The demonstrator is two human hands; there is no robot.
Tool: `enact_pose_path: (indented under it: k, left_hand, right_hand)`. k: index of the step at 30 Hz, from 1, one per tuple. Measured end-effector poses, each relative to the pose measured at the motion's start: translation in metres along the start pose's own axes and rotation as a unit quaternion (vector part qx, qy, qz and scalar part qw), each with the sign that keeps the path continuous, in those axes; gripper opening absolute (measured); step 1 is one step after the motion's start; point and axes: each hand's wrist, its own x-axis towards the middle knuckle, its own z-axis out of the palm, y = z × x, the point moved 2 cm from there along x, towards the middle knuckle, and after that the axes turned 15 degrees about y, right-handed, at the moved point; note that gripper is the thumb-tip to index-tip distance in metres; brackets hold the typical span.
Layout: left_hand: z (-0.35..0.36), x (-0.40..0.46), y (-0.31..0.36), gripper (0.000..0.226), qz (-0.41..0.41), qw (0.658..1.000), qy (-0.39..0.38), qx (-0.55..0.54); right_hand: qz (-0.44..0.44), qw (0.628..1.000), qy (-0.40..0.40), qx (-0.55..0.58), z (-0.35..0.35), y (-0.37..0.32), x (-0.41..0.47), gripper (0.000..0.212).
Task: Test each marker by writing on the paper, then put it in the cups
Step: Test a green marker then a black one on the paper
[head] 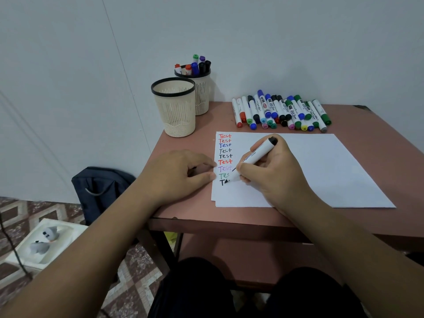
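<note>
- The step in hand is the writing test: the right hand pinches a white-barrelled marker with a black end between thumb and curled fingers, tip down on the white sheet of paper at the near left of the page.
- A column of "Test" words in red, blue, black, purple and green runs down the paper's left edge; the bottom black word stands unfinished, with only a "T" clearly readable beside the tip.
- The left hand rests on the pinkish-brown table just left of the paper, fingers loosely curled, fingertips touching the sheet's edge; something dark shows under them, perhaps the cap, but I cannot tell.
- At the far left stand two cream mesh cups with black rims: the nearer cup looks empty, the farther cup holds several markers.
- A row of untested markers lies beyond the paper's far edge.
- The next move likely calls for finishing the word, capping the marker, then reaching far left to drop it into a cup.
</note>
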Motion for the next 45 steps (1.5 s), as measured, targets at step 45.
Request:
enact_pose_path:
  k: [45]
  left_hand:
    - [-0.0035,-0.0013,0.0051,0.032,-0.001,1.000,0.005,-0.006]
  right_hand:
    - [0.018,0.999,0.036,0.006,-0.0056,-0.0030,-0.0007,0.035]
